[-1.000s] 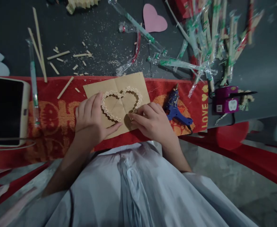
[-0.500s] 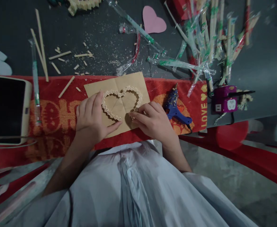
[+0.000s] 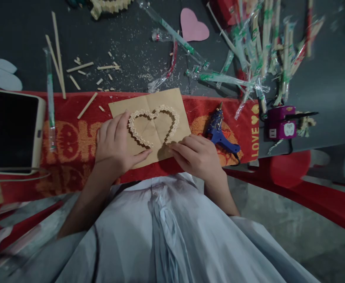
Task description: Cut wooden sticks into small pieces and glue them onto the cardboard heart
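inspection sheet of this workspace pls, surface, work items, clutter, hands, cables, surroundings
surface: dark table, red towel along its near edge
work items: creased brown paper bearing a heart outline of small pieces, open at the bottom; blue glue gun lying on the towel
clutter: cut stick pieces, crumbs, wrapped sticks, pink paper heart
hands: left hand resting on the paper; right hand at the outline's lower right end, grip contents unclear
cables: short stretch of cord at the glue gun's handle, rest hidden
surroundings: grey floor below, purple box at right
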The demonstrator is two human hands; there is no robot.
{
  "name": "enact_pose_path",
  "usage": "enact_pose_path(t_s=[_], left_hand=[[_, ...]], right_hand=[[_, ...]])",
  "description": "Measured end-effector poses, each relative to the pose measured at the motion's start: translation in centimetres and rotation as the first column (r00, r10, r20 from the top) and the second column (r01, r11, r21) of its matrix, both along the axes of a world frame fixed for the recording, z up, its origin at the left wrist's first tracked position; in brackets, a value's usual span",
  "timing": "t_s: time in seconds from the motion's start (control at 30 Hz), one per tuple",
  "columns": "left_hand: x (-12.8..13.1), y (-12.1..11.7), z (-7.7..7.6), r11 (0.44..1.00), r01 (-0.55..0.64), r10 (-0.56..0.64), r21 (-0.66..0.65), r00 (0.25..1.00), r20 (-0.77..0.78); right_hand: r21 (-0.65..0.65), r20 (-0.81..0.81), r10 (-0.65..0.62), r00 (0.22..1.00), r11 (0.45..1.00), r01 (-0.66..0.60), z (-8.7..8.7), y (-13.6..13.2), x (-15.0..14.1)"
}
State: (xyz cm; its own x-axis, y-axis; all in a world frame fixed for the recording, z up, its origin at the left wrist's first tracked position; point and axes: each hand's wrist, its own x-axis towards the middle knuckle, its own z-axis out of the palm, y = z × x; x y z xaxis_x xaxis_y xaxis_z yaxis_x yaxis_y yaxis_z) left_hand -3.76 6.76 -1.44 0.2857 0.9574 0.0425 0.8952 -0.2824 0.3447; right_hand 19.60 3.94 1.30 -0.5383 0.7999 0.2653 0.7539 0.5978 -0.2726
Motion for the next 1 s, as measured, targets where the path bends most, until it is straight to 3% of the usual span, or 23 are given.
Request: enact_pose_path(t_s=[0.5, 0.67, 0.8, 1.0], left_hand=[[0.4, -0.4, 1.3, 0.994, -0.04, 0.047, -0.099, 0.996, 0.078], [0.0, -0.3, 1.2, 0.999, 0.016, -0.013, -0.033, 0.995, 0.102], [-0.2, -0.2, 1.3, 0.998, 0.046, -0.04, -0.051, 0.995, 0.096], [-0.2, -0.1, 1.2, 0.997, 0.052, -0.046, -0.066, 0.995, 0.085]], right_hand=[[-0.065, 0.107, 0.044, 0.993, 0.997, -0.037, -1.0, -0.8, -2.5], [-0.029, 0.144, 0.035, 0.989, 0.999, -0.031, -1.0, -0.7, -2.6], [0.021, 0.132, 0.034, 0.991, 0.999, -0.037, -0.9, -0.7, -2.6], [-0.051, 0.138, 0.051, 0.989, 0.998, -0.044, -0.9, -0.8, -2.5]])
